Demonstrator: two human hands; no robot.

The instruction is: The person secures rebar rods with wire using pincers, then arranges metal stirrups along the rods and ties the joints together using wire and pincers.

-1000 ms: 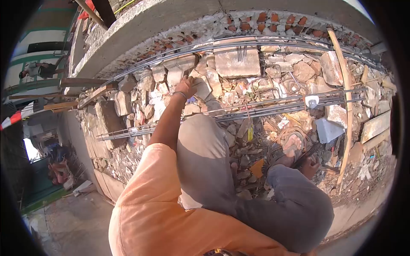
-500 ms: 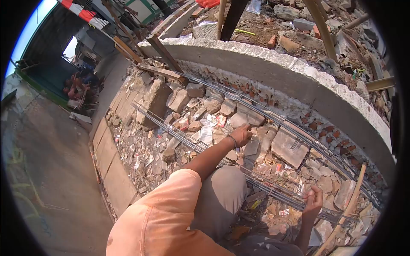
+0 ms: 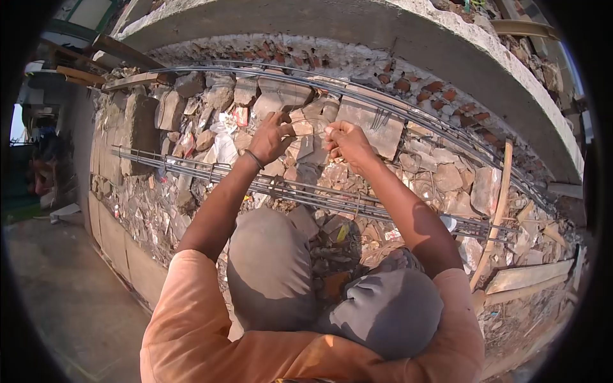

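Observation:
My left hand (image 3: 271,137) is raised over the rubble, its fingers curled in a pinch on thin wire (image 3: 306,121). Opposite it, my right hand (image 3: 350,145) pinches with thumb and forefinger, apparently on the same wire; the fine strands are hard to follow against the stones. Below both hands, a bundle of steel rebar (image 3: 274,185) with stirrups lies across the rubble in front of my knees. Farther off, a second bundle of long rebar (image 3: 306,82) runs along the foot of the wall. Neither hand touches the bars.
A curved concrete wall (image 3: 306,29) with exposed brick below bounds the far side. Broken slabs and rubble (image 3: 447,179) cover the ground. A wooden stick (image 3: 501,210) leans across the bar ends at right. Paving (image 3: 57,281) lies at left; a blurred person sits beyond it.
My view has turned down and rightward. My right hand has left the near rebar bundle and come up beside my left hand. Both now face each other above the rubble.

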